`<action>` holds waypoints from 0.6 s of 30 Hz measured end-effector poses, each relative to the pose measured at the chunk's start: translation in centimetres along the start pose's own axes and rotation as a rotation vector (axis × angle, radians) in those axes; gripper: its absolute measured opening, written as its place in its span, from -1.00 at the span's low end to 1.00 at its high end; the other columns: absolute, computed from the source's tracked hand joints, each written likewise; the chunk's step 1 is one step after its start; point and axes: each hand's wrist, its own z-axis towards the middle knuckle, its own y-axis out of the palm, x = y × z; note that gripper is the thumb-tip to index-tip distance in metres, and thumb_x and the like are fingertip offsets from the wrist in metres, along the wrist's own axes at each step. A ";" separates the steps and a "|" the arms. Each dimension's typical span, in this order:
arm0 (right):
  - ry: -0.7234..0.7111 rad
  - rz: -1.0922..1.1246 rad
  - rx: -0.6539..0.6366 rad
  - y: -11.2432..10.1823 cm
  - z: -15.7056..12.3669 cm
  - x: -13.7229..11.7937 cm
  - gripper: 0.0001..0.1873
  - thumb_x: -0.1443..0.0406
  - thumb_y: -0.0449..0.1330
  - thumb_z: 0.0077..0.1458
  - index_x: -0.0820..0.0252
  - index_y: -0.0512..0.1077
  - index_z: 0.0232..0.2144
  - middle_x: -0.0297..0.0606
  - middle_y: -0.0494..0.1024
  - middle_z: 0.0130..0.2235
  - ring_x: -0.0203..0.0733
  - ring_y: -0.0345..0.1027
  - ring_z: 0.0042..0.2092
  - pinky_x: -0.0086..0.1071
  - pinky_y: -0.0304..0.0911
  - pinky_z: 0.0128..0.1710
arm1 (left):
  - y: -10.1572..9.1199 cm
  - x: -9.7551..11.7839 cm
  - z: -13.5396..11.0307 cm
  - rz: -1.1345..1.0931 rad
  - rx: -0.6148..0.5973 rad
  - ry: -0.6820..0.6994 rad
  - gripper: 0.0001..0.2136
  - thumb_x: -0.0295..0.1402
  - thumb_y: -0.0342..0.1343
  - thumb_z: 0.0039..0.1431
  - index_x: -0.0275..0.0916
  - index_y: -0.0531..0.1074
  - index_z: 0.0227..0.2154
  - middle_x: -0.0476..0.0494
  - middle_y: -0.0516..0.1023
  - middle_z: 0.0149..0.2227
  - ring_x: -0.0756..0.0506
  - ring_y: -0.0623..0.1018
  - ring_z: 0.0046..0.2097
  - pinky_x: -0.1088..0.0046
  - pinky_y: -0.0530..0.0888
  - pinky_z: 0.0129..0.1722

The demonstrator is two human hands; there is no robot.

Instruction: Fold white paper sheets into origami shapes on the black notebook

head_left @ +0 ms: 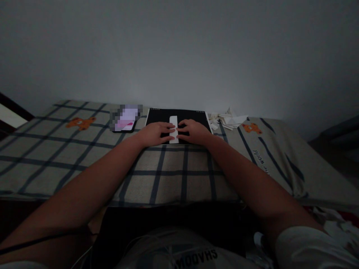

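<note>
A narrow white paper strip (174, 121) lies lengthwise on a black sheet or board (161, 115) with a pale border. My left hand (155, 133) rests on the black surface, its fingers spread and their tips touching the strip's left side. From the other side, my right hand (195, 131) lies with fingers apart, the tips on the strip's right edge. Both hands look flat, pressing on the paper rather than gripping it. Part of the black surface is hidden beneath the hands.
A phone (125, 121) with a lit screen, partly pixelated, lies to the left. Crumpled and cut white paper pieces (230, 120) are piled to the right. A checked cloth (171, 183) with bear prints covers the table. Behind it stands a plain grey wall (179, 52).
</note>
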 end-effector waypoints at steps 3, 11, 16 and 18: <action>-0.007 0.003 0.007 0.0 -0.1 0.1 -0.60 0.11 0.17 0.32 0.13 0.57 0.09 -0.07 0.49 0.20 0.05 0.33 0.19 -0.08 0.28 0.16 | -0.2 0.1 0.1 0.005 -0.011 -0.009 -0.56 -0.12 0.09 0.37 -0.30 0.53 0.13 -0.30 0.51 0.23 -0.17 0.51 0.25 0.25 0.39 0.28; -0.026 0.013 0.142 0.7 0.1 0.3 -0.58 0.16 0.09 0.37 0.20 0.53 0.13 -0.05 0.49 0.22 0.02 0.30 0.24 -0.11 0.23 0.22 | -0.7 -0.1 0.5 -0.006 -0.043 0.004 -0.62 -0.12 0.13 0.35 -0.25 0.59 0.06 -0.26 0.54 0.20 -0.17 0.54 0.22 0.28 0.41 0.25; -0.067 -0.025 0.064 0.9 0.4 0.2 -0.56 0.17 0.06 0.38 0.20 0.49 0.18 -0.04 0.50 0.22 0.05 0.30 0.25 -0.05 0.24 0.21 | -0.5 -0.4 0.5 -0.037 -0.033 0.022 -0.63 -0.15 0.14 0.33 -0.23 0.58 0.08 -0.25 0.55 0.19 -0.17 0.53 0.23 0.25 0.42 0.25; -0.055 -0.027 0.062 1.0 0.4 0.2 -0.53 0.16 0.07 0.38 0.22 0.46 0.21 -0.03 0.47 0.25 0.05 0.29 0.27 -0.06 0.24 0.21 | -0.5 -0.4 0.6 -0.039 -0.031 0.011 -0.63 -0.14 0.15 0.32 -0.19 0.58 0.07 -0.22 0.56 0.19 -0.16 0.52 0.23 0.25 0.42 0.26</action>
